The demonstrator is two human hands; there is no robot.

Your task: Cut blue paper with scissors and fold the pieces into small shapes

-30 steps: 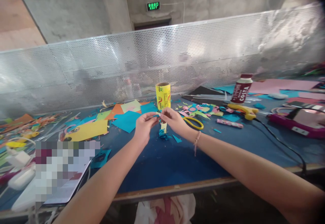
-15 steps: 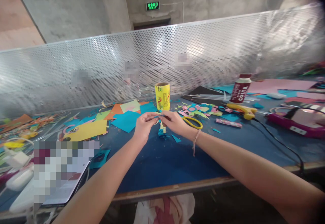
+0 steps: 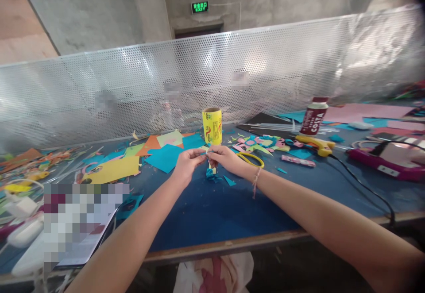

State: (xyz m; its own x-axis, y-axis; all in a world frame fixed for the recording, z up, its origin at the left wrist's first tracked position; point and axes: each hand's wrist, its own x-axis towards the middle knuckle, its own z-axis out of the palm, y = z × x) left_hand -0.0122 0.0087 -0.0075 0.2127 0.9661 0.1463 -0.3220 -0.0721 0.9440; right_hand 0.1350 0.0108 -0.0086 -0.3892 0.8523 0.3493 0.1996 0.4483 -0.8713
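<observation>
My left hand and my right hand meet above the middle of the blue table, fingertips pinched together and touching. Whatever is between them is too small and too covered by the fingers to name; a speck of teal shows there. Just below the fingertips lie a crumpled blue paper scrap and a small blue triangle of paper. Yellow-handled scissors rest beside my right wrist, partly hidden by the hand. Behind both hands stands a yellow tape roll, upright.
Blue paper and yellow paper lie left, near a tablet-like device. On the right are a yellow glue gun with its cord, a COSTA bottle and a purple power strip. A perforated metal screen borders the back.
Both hands stay pinched together at nearly the same spot. The fingers have shifted slightly, and the left hand sits a little further left.
</observation>
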